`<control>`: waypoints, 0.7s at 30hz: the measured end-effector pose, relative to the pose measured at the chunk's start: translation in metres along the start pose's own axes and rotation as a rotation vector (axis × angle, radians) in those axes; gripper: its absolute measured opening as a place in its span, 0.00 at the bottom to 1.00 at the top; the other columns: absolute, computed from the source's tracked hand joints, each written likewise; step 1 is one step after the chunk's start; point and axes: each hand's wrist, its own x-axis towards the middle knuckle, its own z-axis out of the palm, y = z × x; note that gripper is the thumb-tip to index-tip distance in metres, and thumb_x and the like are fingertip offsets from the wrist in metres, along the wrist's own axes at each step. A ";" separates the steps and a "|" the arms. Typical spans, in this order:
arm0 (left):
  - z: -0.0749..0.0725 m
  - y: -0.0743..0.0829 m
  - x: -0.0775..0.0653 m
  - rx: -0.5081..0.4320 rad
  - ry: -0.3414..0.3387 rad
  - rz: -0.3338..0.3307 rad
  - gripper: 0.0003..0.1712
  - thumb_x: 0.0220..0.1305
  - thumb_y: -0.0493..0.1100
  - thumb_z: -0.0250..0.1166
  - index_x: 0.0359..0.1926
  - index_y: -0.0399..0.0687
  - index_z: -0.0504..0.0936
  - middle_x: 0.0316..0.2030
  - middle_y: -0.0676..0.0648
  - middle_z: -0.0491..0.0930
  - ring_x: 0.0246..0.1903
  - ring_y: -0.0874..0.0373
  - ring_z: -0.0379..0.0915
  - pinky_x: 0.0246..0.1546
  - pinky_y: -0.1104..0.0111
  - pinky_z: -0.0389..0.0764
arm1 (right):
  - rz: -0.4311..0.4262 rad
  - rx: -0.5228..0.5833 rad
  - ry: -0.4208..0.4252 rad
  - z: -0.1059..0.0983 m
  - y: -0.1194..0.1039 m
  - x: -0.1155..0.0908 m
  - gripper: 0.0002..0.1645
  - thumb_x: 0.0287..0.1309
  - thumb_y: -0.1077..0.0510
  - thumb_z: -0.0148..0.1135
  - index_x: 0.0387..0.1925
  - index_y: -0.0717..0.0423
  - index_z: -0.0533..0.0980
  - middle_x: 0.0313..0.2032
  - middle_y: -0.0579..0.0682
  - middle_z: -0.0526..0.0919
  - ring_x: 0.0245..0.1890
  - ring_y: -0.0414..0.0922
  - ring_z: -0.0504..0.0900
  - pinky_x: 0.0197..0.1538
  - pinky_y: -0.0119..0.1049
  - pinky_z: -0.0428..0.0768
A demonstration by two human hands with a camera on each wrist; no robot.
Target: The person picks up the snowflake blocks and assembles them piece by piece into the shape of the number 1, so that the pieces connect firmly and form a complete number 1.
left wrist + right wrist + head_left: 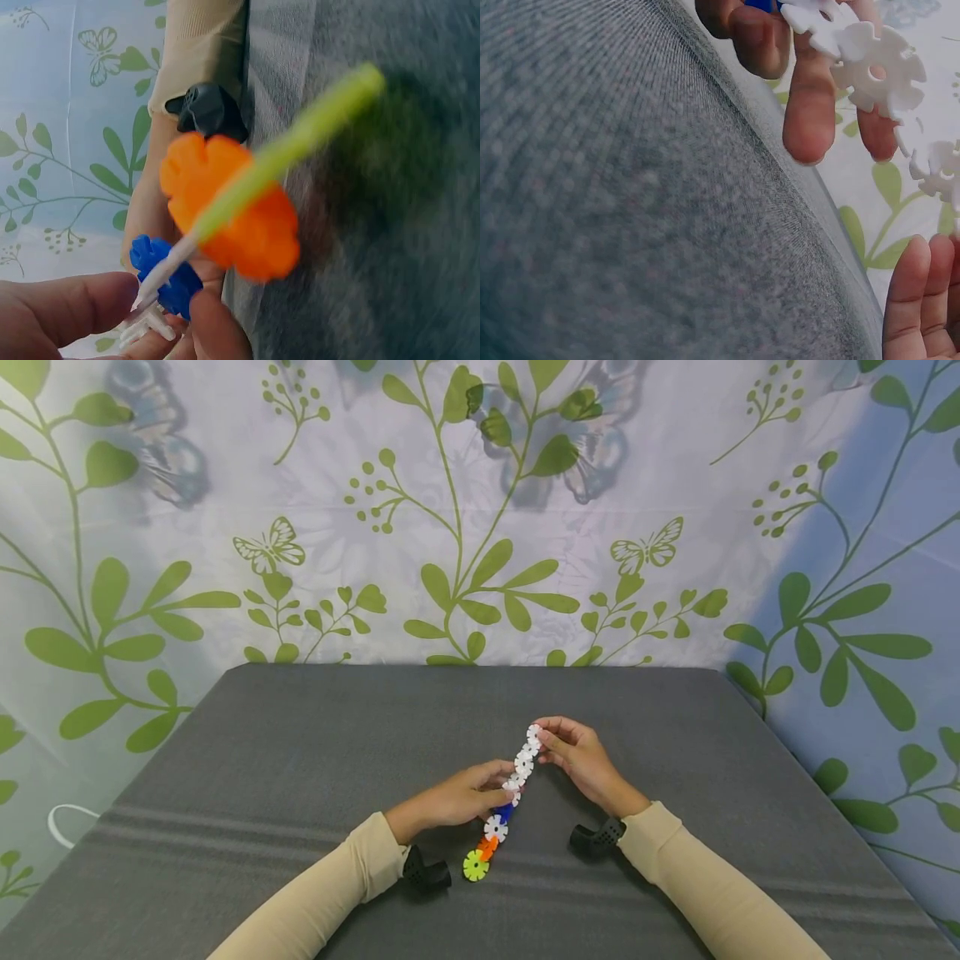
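A chain of notched plastic interlocking discs slants between the two hands above the grey surface. At its lower end is a yellow-green disc (476, 866), followed by an orange disc (488, 847), a white one and a blue disc (178, 289). Several white discs (900, 79) form the upper part. My left hand (459, 793) pinches the chain near its middle, by the blue disc, between thumb and fingers. At the upper end, my right hand (583, 762) pinches the topmost white disc (534, 733); in the right wrist view that grip lies mostly outside the picture.
A grey cloth-covered table (337, 727) lies under the hands, with leaf-patterned fabric (480, 527) behind and at the sides. Black wrist mounts sit below the left wrist (427, 872) and right wrist. A white loop (52, 822) shows at the table's left edge.
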 end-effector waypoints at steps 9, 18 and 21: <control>0.012 -0.002 0.004 -0.201 0.008 -0.038 0.31 0.78 0.31 0.61 0.76 0.23 0.65 0.47 0.40 0.77 0.44 0.56 0.81 0.48 0.58 0.89 | 0.046 -0.030 0.004 0.000 0.001 0.003 0.16 0.78 0.70 0.58 0.59 0.80 0.75 0.39 0.46 0.83 0.35 0.39 0.81 0.41 0.31 0.85; 0.017 0.001 0.006 -0.285 0.059 -0.070 0.29 0.78 0.27 0.60 0.74 0.21 0.66 0.44 0.40 0.80 0.47 0.51 0.85 0.50 0.58 0.89 | 0.099 -0.046 0.020 -0.001 0.000 0.008 0.12 0.78 0.69 0.61 0.55 0.75 0.78 0.37 0.46 0.81 0.33 0.38 0.79 0.39 0.30 0.84; 0.020 0.001 0.007 -0.317 0.082 -0.082 0.29 0.78 0.27 0.60 0.75 0.22 0.65 0.45 0.38 0.82 0.49 0.46 0.86 0.50 0.58 0.89 | 0.119 -0.033 0.017 -0.003 0.000 0.010 0.07 0.77 0.69 0.60 0.50 0.70 0.80 0.35 0.46 0.81 0.32 0.38 0.79 0.38 0.29 0.83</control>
